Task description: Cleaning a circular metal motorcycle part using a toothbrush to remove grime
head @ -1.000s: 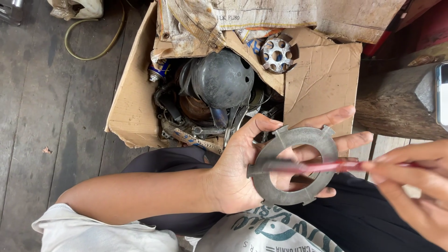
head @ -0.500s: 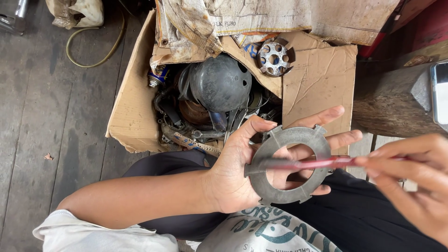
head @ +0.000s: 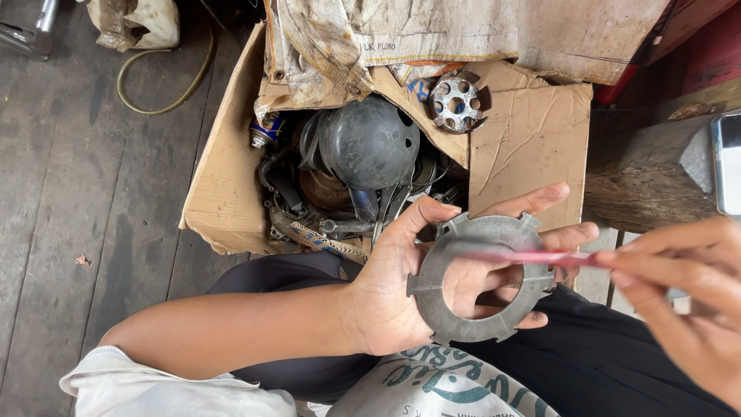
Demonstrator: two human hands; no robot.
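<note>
Currently in my left hand (head: 401, 289): one flat metal ring (head: 482, 279), dull grey, with a wide round opening in the middle and short square tabs spaced around its outer edge. It lies on my spread fingers, palm up, with my thumb hooked over the far left of its rim. Surface matte and grimy. Through the opening my own palm and fingers show.

My right hand (head: 683, 297), at the right edge, pinches one thin red stick-like tool (head: 540, 257) between closed fingertips. The tool runs leftward and lies across the upper part of the ring; it is blurred, so I cannot tell what kind of tool it is.

Beneath the hands: my lap in dark trousers (head: 610, 363), and a white printed sack (head: 440, 386) at the near edge.

Farther off: one torn cardboard box (head: 224, 193) on a grey plank floor (head: 85, 177), holding a dark rounded metal housing (head: 369, 143) among greasy parts, wrenches included. On the box's right flap, a small round metal hub (head: 457, 102) pierced with holes. Stained cloth (head: 432, 35) drapes over the far side of the box. To the far left, a yellowish hose (head: 181, 85).
</note>
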